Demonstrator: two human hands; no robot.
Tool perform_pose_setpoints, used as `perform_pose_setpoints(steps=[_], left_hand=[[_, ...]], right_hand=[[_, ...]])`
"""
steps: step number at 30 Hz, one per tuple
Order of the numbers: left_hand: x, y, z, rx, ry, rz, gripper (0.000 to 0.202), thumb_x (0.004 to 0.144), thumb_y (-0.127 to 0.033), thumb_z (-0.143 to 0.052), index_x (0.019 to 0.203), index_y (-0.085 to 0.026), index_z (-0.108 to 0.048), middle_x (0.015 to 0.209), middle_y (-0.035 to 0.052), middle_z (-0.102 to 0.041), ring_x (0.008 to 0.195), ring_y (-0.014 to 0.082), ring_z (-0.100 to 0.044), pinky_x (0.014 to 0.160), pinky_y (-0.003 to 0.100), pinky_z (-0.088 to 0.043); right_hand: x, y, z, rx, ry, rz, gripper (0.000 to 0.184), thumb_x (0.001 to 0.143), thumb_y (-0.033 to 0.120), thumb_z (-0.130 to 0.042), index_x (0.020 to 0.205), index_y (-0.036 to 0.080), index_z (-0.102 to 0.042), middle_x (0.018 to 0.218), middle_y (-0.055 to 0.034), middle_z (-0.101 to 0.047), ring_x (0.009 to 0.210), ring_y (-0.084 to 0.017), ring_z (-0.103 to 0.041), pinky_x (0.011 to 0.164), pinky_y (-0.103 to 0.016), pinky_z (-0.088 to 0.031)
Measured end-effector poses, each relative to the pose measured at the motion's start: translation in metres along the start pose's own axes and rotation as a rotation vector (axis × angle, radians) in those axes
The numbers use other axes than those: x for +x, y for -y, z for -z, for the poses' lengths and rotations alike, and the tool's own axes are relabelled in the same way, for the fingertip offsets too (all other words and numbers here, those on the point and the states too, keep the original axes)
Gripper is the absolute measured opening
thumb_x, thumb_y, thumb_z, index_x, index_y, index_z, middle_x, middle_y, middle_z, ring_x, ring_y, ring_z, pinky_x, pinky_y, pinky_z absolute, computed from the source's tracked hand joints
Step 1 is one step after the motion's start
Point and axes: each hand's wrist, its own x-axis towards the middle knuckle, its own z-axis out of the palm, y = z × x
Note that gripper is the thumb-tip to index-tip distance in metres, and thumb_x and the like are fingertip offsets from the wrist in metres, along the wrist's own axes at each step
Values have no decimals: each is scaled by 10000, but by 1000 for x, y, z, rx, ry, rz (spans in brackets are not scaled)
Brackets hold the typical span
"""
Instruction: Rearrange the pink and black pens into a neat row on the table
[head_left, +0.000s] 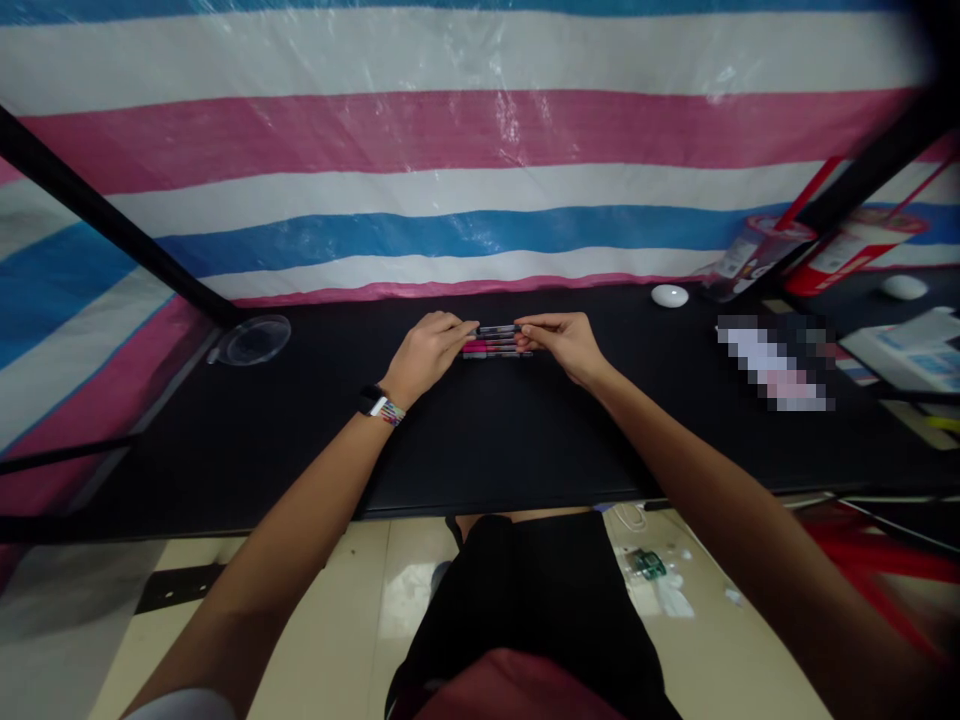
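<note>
- While both hands meet at the middle of the desk [495, 450], the row of pens [496, 340] lies directly between them, long axes running left to right, roughly parallel to the front edge; neither hand is clearly nearer, each being at one end.
- The left hand [429, 350] has its fingers drawn together, tips touching the left end of the farthest pen.
- The right hand [564, 346] is bent inward, thumb and forefinger close together at the right ends, hiding part of them; whether either hand pinches a pen or merely touches it, I cannot tell.
- The pens lie side by side, close together, some with pink parts.
- A watch [371, 400] with a multicoloured strap sits on the left wrist.
- Well to the left, near the desk's corner, lies a clear round lid [259, 341].
- Right of the hands, towards the back, lies a white oval object [670, 296], with a drink cup [754, 262] beyond it.
</note>
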Motion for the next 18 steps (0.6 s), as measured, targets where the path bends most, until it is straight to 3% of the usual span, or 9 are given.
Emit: perform_pose_setpoints(steps=[12,18], left_hand=[[-1,1,0,-121,85,89,288,1112,-353,-599,1277,-267,-819,1020,83,-791,931,240,-740,898,407,-611],[2,-4,-1,-150,-11,168,326,1073,-342,-672,1378,-285,-773,1173,87,-826,1035,264,-749,990,476,-603]], right_hand=[[1,1,2,14,0,-3,355,740,394,-984,1007,177,-895,905,-98,-852,814,-259,-828,982,-527,-694],[5,-2,5,47,6,-13,406,726,435,-996,1024,181,-889,933,-98,-850,815,-244,-820,960,-499,-703]])
